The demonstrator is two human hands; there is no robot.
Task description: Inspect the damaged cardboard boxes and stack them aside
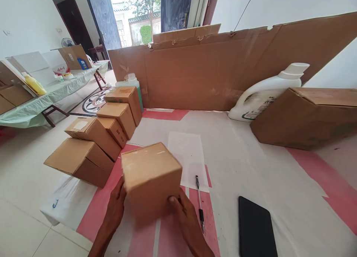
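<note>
A small closed cardboard box (150,177) stands on the white and pink sheet (251,168) in front of me. My left hand (116,208) presses against its left side and my right hand (185,214) grips its lower right corner, so both hands hold it. A black pen (199,203) lies just right of my right hand. A black tablet (256,229) lies flat further right.
Several closed cardboard boxes (95,145) are lined up at the left. A large cardboard box (306,116) and a white detergent jug (264,95) sit at the right. A tall cardboard sheet (212,71) stands behind. A covered table (41,97) is at the far left.
</note>
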